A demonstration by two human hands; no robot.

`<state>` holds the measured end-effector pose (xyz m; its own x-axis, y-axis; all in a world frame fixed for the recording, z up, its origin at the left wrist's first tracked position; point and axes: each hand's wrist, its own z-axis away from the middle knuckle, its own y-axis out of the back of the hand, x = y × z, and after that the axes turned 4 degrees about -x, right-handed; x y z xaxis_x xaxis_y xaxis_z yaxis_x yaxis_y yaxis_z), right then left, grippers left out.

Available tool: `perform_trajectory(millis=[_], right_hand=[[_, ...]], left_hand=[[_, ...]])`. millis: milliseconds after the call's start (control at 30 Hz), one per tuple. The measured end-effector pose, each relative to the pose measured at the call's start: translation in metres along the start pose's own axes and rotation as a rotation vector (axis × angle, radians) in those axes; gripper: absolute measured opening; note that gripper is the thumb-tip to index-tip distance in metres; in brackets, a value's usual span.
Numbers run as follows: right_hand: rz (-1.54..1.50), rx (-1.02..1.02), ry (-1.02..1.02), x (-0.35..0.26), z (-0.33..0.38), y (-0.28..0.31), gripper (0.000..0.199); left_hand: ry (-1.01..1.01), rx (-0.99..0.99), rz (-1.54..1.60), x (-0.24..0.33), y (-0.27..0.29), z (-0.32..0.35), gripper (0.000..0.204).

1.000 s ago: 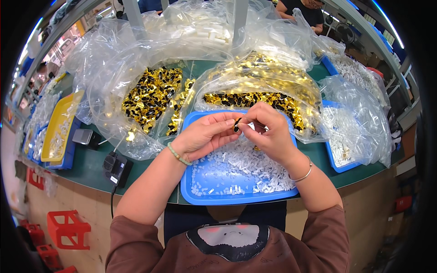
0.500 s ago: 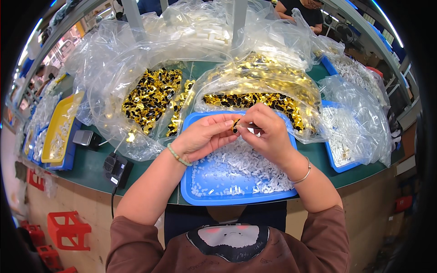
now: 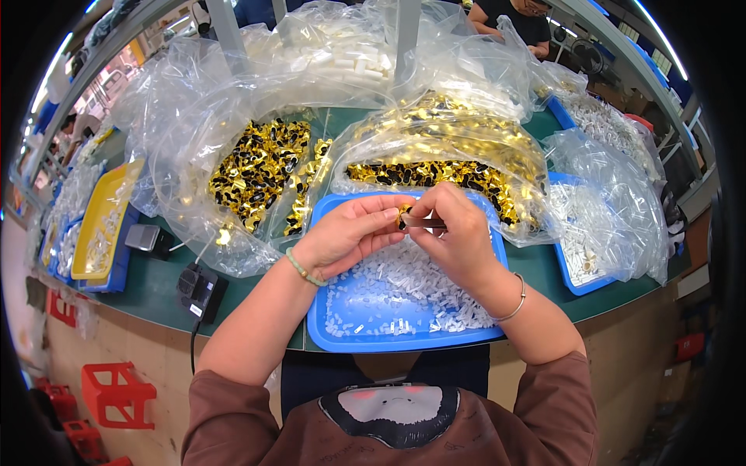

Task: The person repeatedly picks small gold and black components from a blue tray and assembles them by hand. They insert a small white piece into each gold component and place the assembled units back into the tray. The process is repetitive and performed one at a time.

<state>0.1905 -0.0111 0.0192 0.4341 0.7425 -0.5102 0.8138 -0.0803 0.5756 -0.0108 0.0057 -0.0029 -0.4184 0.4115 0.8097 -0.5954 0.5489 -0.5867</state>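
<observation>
Glossy gold piece pinched between both hands

Head view, looking steeply down

The green workbench is seen from close above, facing forward; forearms enter from the lower edge, and straight edges are bent toward the rim.

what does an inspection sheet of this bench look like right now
surface: green table, crowded.
job's things: small gold piece pinched between both hands over blue tray of small white parts.
clutter: clear bags of gold-and-black pieces, bags of white parts, yellow tray.
grippers: left hand and right hand both closed on the gold piece.
cables: black cable drops from a black box over the table edge.
surroundings: red stools on the floor; another person beyond the bench.
</observation>
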Motion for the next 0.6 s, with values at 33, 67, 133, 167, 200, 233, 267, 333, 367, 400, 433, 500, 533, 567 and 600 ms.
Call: perform_trajectory(millis=[33,67,133,167,200,233,267,333,367,400,433,500,533,567,600], right_hand=[[-0.020,0.000,-0.020,0.000,0.000,-0.001,0.023],[-0.041,-0.001,-0.041,0.000,0.001,-0.001,0.023],[-0.111,0.002,-0.160,-0.006,-0.001,-0.001,0.022],[-0.145,0.003,-0.220,-0.008,-0.001,-0.001,0.021],[-0.121,-0.007,-0.196,-0.007,-0.002,0.000,0.020],[-0.097,-0.017,-0.172,-0.004,-0.002,0.000,0.019],[-0.074,-0.028,-0.148,-0.002,-0.002,0.001,0.019],[-0.066,-0.032,-0.160,-0.001,0.000,0.001,0.018],[-0.062,-0.034,-0.167,0.000,0.000,0.001,0.018],[-0.058,-0.035,-0.150,0.001,0.001,0.000,0.017],[-0.054,-0.036,-0.131,0.002,0.000,-0.001,0.016],[-0.057,-0.065,-0.139,0.003,0.000,0.000,0.014],[-0.064,-0.093,-0.166,0.004,0.000,0.002,0.013],[-0.071,-0.121,-0.192,0.004,0.000,0.003,0.012],[-0.086,-0.113,-0.181,0.005,0.000,0.002,0.012]], left_hand=[[0.000,0.002,-0.007,0.001,-0.001,0.001,0.040],[0.000,0.004,-0.013,0.001,-0.001,0.001,0.040],[-0.006,0.021,-0.019,0.001,-0.002,0.001,0.039],[-0.008,0.030,-0.022,0.001,-0.002,0.001,0.039],[-0.020,0.033,-0.039,0.001,-0.003,0.000,0.038],[-0.032,0.038,-0.056,0.001,-0.004,-0.001,0.038],[-0.044,0.042,-0.073,0.001,-0.005,-0.001,0.037],[-0.082,0.077,-0.257,0.000,-0.010,0.000,0.037],[-0.100,0.093,-0.349,-0.001,-0.012,0.000,0.037],[-0.113,0.113,-0.376,-0.002,-0.012,-0.001,0.037],[-0.127,0.135,-0.402,-0.004,-0.012,-0.001,0.037],[-0.131,0.182,-0.449,-0.004,-0.012,-0.001,0.035],[-0.121,0.209,-0.470,-0.002,-0.013,-0.001,0.034],[-0.111,0.235,-0.490,-0.002,-0.013,-0.001,0.033],[-0.113,0.237,-0.488,-0.002,-0.013,-0.001,0.032]])
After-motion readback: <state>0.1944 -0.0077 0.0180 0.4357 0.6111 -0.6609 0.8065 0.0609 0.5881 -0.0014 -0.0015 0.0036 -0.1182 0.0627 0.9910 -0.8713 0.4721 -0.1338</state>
